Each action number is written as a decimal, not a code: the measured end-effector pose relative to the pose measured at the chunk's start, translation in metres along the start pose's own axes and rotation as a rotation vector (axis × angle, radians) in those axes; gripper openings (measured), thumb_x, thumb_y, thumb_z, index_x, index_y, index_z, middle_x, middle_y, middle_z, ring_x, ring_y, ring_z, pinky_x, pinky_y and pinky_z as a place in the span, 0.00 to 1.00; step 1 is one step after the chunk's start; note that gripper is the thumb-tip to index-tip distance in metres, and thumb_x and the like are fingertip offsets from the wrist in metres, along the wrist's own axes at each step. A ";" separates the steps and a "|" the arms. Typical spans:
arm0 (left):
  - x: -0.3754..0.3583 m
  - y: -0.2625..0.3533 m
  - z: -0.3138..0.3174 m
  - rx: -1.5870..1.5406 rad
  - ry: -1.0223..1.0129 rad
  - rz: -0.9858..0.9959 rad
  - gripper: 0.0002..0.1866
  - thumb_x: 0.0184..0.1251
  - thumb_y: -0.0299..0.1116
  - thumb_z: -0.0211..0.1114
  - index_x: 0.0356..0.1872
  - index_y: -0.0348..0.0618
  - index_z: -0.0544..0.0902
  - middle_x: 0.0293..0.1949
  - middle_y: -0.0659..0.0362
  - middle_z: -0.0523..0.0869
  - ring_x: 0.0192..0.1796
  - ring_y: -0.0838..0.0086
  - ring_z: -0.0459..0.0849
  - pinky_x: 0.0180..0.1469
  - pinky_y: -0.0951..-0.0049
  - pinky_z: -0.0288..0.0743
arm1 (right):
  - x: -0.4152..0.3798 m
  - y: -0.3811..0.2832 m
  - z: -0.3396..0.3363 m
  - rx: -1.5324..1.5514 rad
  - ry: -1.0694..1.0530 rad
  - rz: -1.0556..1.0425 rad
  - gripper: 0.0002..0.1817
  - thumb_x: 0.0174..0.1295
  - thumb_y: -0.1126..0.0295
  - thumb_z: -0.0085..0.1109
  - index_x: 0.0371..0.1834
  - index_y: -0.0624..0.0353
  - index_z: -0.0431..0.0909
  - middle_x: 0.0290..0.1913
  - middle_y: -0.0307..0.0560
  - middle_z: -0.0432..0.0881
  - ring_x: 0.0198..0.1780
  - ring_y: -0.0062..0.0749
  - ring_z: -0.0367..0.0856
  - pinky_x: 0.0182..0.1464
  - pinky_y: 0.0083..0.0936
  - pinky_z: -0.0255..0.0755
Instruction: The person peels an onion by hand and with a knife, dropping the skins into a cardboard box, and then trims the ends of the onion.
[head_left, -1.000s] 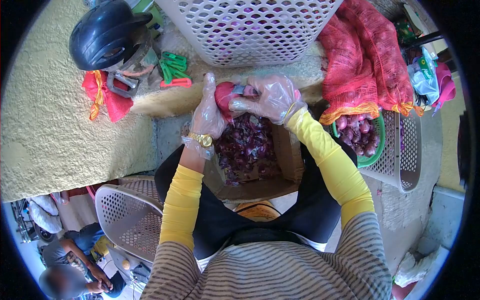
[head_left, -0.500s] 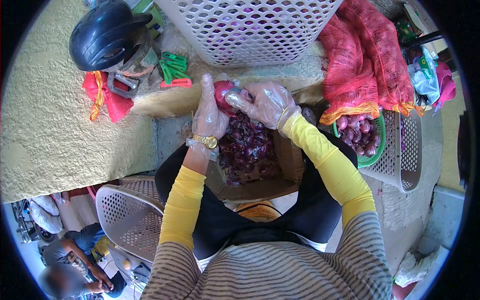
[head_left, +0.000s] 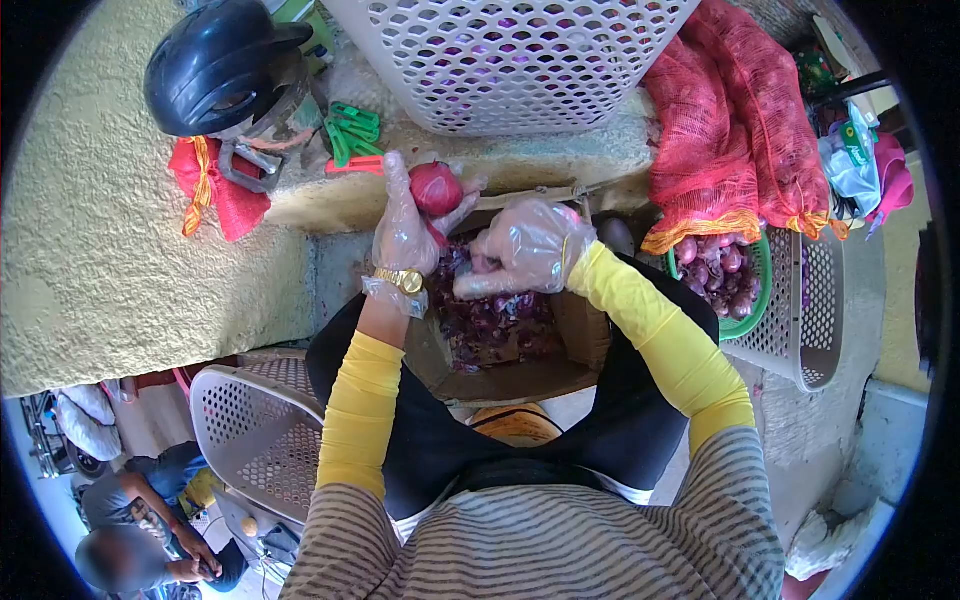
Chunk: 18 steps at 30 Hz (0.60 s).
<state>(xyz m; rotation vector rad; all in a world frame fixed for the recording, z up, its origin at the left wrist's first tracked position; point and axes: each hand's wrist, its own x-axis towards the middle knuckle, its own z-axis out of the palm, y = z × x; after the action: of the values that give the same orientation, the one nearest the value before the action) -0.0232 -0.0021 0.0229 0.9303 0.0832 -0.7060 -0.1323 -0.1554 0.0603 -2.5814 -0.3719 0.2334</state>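
A smooth red onion (head_left: 437, 189) sits in my left hand (head_left: 405, 225), which wears a clear plastic glove and cradles it between thumb and fingers. My right hand (head_left: 528, 248), gloved the same way, is apart from the onion and curled with its back towards me. Whatever its fingers close on is hidden, though a bit of pink shows by the knuckles. Both hands are over a cardboard box (head_left: 583, 335) between my knees. Loose purple onion skins (head_left: 490, 325) lie inside it.
A white perforated basket (head_left: 510, 75) stands on the ledge ahead. To the right are red mesh sacks (head_left: 700, 140) and a green basket (head_left: 764, 290) of onions. A helmet (head_left: 215, 70) and green clips (head_left: 352, 132) lie left. Another person (head_left: 150, 510) sits at lower left.
My right hand has come away from the onion and moved down over the box. The left hand has opened out somewhat, leaving the onion more exposed in it.
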 end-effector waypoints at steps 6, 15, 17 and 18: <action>0.003 0.008 -0.009 -0.111 -0.015 -0.019 0.42 0.74 0.70 0.51 0.66 0.37 0.67 0.60 0.41 0.80 0.63 0.39 0.80 0.63 0.40 0.81 | -0.001 0.002 0.004 -0.069 -0.003 -0.028 0.34 0.62 0.29 0.55 0.33 0.52 0.87 0.29 0.56 0.86 0.35 0.56 0.86 0.43 0.51 0.79; 0.008 0.011 -0.013 -0.185 -0.073 -0.068 0.30 0.80 0.60 0.51 0.63 0.42 0.71 0.62 0.43 0.80 0.64 0.41 0.80 0.65 0.39 0.78 | 0.004 0.006 0.003 -0.119 0.064 0.022 0.30 0.70 0.37 0.52 0.29 0.54 0.85 0.27 0.57 0.85 0.33 0.57 0.86 0.42 0.51 0.78; 0.007 0.014 -0.015 -0.218 -0.092 -0.084 0.25 0.81 0.54 0.54 0.61 0.43 0.73 0.62 0.45 0.80 0.65 0.42 0.80 0.65 0.39 0.78 | 0.006 0.011 -0.001 -0.165 0.021 0.023 0.32 0.66 0.35 0.56 0.28 0.55 0.86 0.27 0.56 0.86 0.33 0.55 0.87 0.42 0.50 0.78; 0.006 0.014 -0.015 -0.202 -0.093 -0.074 0.23 0.80 0.52 0.55 0.59 0.43 0.74 0.60 0.46 0.81 0.64 0.43 0.80 0.65 0.39 0.79 | 0.006 0.010 -0.007 -0.133 -0.004 0.024 0.33 0.62 0.32 0.59 0.29 0.55 0.87 0.28 0.55 0.86 0.34 0.54 0.87 0.42 0.49 0.79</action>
<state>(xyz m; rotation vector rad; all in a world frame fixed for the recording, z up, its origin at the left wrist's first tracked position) -0.0068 0.0117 0.0216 0.7031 0.1054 -0.7930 -0.1228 -0.1652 0.0601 -2.7180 -0.3700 0.2293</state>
